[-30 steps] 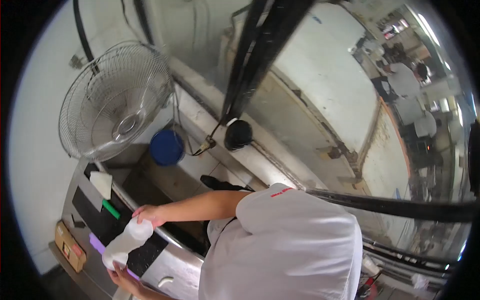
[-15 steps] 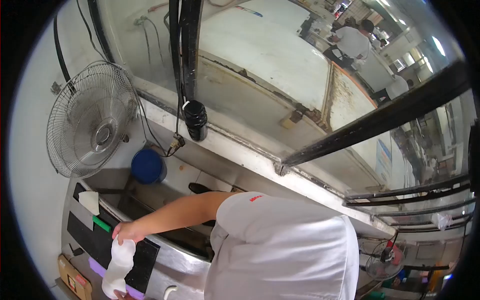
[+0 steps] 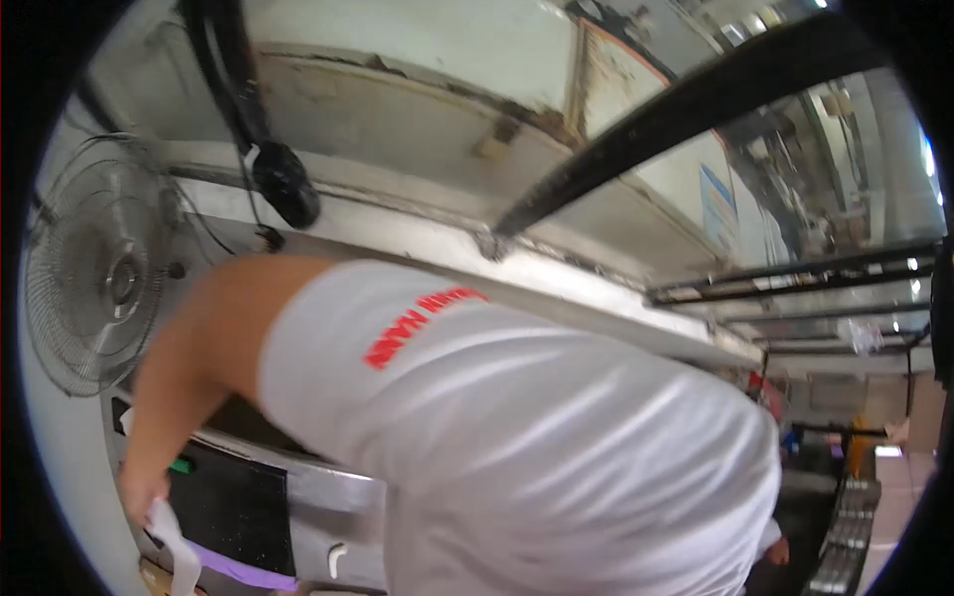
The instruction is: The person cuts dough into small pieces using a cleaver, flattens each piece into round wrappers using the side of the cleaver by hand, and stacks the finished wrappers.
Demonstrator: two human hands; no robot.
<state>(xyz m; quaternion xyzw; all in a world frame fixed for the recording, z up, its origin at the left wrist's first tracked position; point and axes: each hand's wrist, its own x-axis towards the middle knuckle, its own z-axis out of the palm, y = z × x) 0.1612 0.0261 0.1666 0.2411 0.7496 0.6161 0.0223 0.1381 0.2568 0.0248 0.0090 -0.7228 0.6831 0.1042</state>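
Note:
My right hand, at the end of a bare arm, is closed on a limp white strip. The strip hangs downward over the left end of a black mat; its lower end runs out of the picture. I cannot make out what the strip is made of. My left hand is not in view. Near the right wrist lies a green handle, mostly hidden by the arm. A purple strip lies along the mat's lower edge. On the steel surface beside it rests a small curved white piece.
A wire-caged fan stands at the left, close to the arm. A black post and a dark diagonal bar frame the glass. Part of a person's hand shows beyond the white shirt at lower right.
The view has shifted and blurred, and the white shirt fills more of it. The right hand, still holding the white strip, appears farther left. The left hand has gone out of view at the bottom.

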